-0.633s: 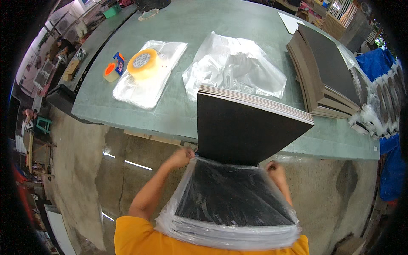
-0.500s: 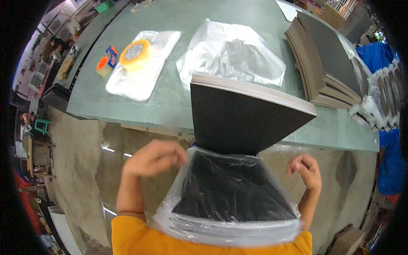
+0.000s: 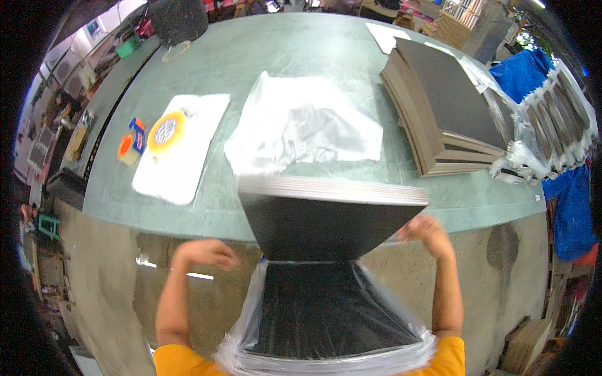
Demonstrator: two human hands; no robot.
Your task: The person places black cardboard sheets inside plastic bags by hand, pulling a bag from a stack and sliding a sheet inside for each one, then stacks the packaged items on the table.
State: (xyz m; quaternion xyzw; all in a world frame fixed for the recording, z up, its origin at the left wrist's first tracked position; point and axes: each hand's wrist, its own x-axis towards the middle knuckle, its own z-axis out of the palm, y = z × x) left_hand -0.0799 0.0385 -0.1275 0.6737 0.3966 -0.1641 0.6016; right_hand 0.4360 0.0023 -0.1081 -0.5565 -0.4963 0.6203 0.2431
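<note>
The black board stack (image 3: pixel 313 227) runs crosswise, right of the loose, empty left hand (image 3: pixel 208 253), just left of the nearer right hand (image 3: pixel 429 232), whose grip I cannot tell.

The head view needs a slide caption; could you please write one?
Left hand and right hand flank black-faced boards, the nearer ones in clear plastic, by a green table.

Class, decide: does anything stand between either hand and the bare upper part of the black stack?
Nothing visible does: open space separates the left hand from the stack, and the right hand is by the stack's right edge, contact unclear. The clear bag covers only the lower part.
</note>
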